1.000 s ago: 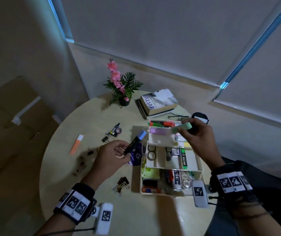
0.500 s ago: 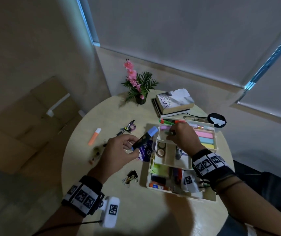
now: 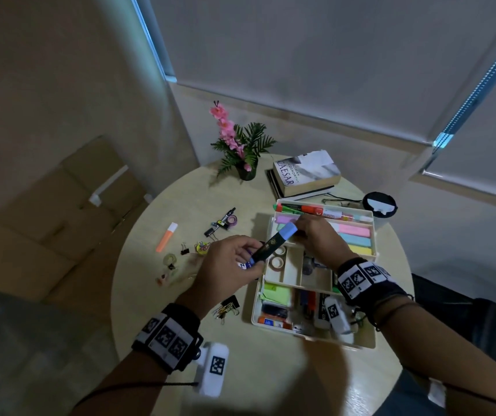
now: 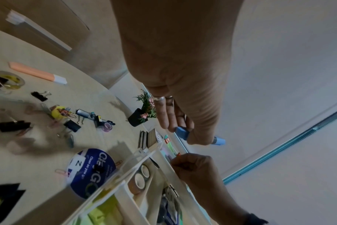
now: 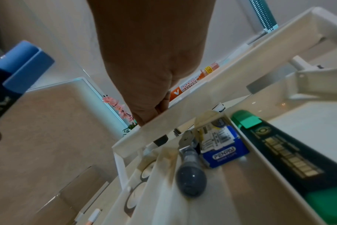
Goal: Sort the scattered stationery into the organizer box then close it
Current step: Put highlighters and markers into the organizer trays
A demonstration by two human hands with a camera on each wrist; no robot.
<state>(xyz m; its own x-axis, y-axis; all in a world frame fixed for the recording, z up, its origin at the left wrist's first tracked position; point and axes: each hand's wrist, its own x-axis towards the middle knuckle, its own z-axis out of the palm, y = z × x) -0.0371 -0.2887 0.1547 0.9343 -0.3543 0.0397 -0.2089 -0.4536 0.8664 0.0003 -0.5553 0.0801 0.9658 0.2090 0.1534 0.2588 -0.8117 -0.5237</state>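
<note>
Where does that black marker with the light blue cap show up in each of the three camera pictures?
Head: the blue-capped marker sits mid-frame, gripped by the left hand, cap toward the organizer box.
Left wrist: right of centre, its blue ends poke out either side of the hand.
Right wrist: at the far left edge, cap up.
Shared landmark: the pink flower plant, seen in all three.

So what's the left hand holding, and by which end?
The left hand holds a black highlighter with a blue cap by its lower end, with the capped end pointing up toward the organizer box.
</note>
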